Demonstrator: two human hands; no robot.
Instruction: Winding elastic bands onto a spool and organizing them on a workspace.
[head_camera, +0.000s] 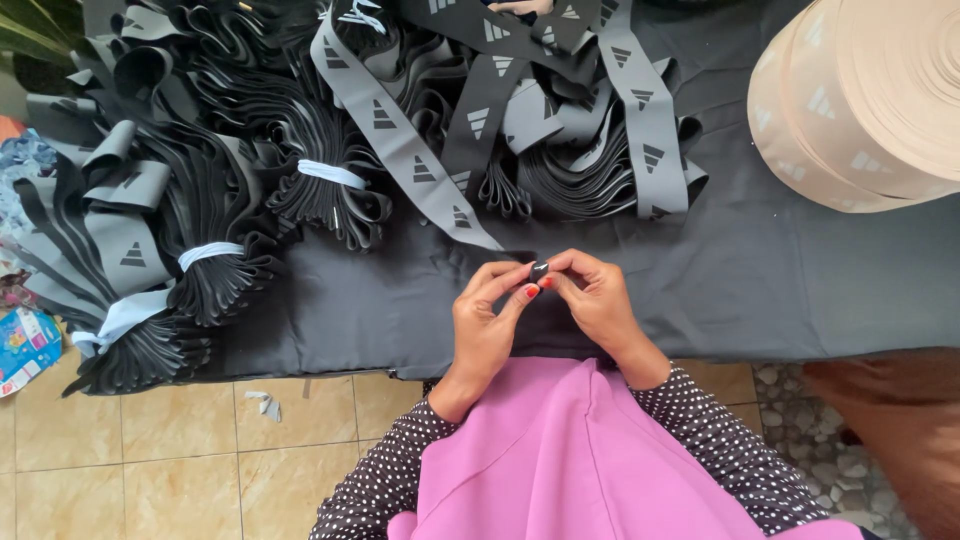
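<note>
Head view: end of a grey elastic band (539, 268), pinched between fingertips of left hand (487, 322) and right hand (598, 300), just above the near edge of the dark-covered table (780, 270). Judged step: folding the band end; next calls for steady alignment. Tied band bundles (215, 265) lie left, beige roll (870, 95) right.

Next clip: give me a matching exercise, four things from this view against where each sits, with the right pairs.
Things:
1. beige roll
2. tied black bundles
3. band end
4. paper scraps

Places:
A. on the tiled floor below the table edge
B. pinched between the left hand and right hand
C. top right on the dark cloth
D. left on the cloth, each bound with a white tie

Pairs: 1-C, 2-D, 3-B, 4-A
</note>
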